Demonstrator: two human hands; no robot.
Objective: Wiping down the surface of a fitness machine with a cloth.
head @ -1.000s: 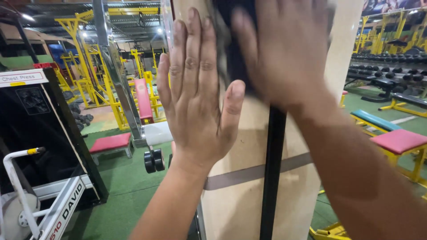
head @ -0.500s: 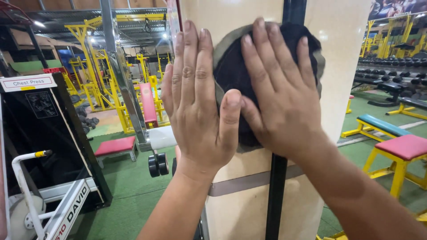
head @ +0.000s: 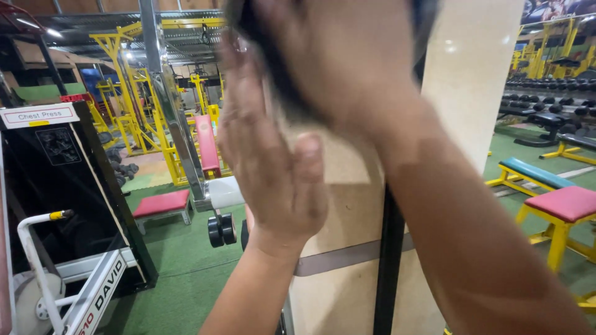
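Observation:
My left hand point(head: 273, 180) lies flat against a beige pillar point(head: 472, 93), fingers together and pointing up, holding nothing. My right hand point(head: 347, 56), blurred at the top of the view, presses a dark cloth point(head: 264, 59) against the same pillar just above the left hand. Only the cloth's edges show around the fingers. My right forearm crosses the lower right of the view. A black vertical strip point(head: 388, 267) runs down the pillar between my arms, and a grey band point(head: 335, 260) crosses it lower down.
A black-and-white weight machine point(head: 56, 248) stands close on the left. Behind are yellow gym frames point(head: 130, 87), a red bench point(head: 162, 205), dumbbells point(head: 221, 229) on green flooring, and on the right a red-topped yellow bench point(head: 568, 208) and dumbbell racks point(head: 552, 99).
My right hand has slid the cloth down the pillar and then back up to the top of the view, now blurred. My left hand stays flat in place, and the view has moved closer.

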